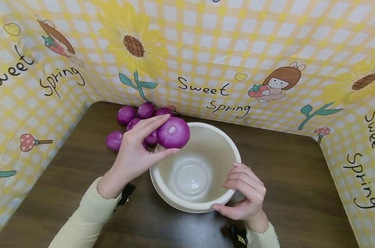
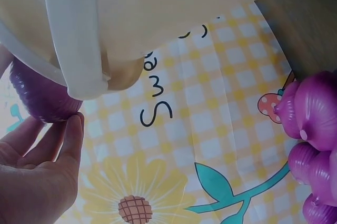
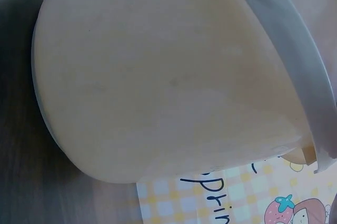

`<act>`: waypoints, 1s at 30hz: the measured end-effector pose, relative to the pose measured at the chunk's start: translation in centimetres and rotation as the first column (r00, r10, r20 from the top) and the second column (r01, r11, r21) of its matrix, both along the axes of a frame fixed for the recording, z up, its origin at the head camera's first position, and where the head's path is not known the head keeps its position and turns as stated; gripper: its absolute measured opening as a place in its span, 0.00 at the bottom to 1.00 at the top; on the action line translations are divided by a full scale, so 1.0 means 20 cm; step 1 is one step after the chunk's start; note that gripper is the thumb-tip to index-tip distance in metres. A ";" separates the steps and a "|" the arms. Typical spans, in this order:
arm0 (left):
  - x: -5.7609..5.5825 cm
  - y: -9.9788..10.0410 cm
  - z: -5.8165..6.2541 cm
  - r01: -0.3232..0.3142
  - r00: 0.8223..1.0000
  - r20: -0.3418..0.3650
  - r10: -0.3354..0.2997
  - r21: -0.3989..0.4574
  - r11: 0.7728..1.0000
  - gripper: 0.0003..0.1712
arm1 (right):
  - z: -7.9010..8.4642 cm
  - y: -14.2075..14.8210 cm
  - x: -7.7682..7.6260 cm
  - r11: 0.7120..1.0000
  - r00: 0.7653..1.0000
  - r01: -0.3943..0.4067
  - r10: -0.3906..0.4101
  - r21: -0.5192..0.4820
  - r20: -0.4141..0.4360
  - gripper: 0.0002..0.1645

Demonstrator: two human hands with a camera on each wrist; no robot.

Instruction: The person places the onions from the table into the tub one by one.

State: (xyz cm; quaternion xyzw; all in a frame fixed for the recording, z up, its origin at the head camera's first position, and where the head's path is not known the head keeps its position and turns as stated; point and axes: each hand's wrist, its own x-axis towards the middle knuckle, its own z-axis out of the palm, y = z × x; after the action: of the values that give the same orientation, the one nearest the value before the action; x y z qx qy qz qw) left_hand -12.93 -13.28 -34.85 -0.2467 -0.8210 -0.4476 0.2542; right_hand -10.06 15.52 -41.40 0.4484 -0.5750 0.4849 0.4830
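Note:
Between the thumb and fingers of my left hand (image 1: 134, 151) is a peeled purple onion (image 1: 173, 132), held over the left rim of a cream plastic bucket (image 1: 193, 175). The bucket's ringed bottom shows inside. In the left wrist view the onion (image 2: 45, 95) is partly hidden behind the bucket's rim (image 2: 76, 34). My right hand (image 1: 244, 193) grips the bucket's right rim, thumb outside at the front and fingers over the edge. The right wrist view is mostly filled by the bucket's outer wall (image 3: 158, 87).
Several more purple onions (image 1: 126, 115) lie grouped on the dark wooden table (image 1: 283, 179), left of and behind the bucket. A yellow checked cloth (image 1: 199, 62) with printed flowers and lettering hangs around the table's back and sides.

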 end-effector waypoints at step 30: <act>-0.03 0.08 -0.02 0.171 0.984 0.075 -0.162 -0.125 0.977 0.46 | 0.05 -0.02 0.01 1.000 1.000 0.012 -0.012 0.012 0.001 0.30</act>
State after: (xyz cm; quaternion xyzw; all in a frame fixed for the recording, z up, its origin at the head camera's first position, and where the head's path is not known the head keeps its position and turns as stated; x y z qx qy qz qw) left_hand -13.47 -11.76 -35.29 -0.3164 -0.8329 -0.4200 0.1727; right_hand -9.86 15.17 -40.43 0.4475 -0.5806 0.4790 0.4829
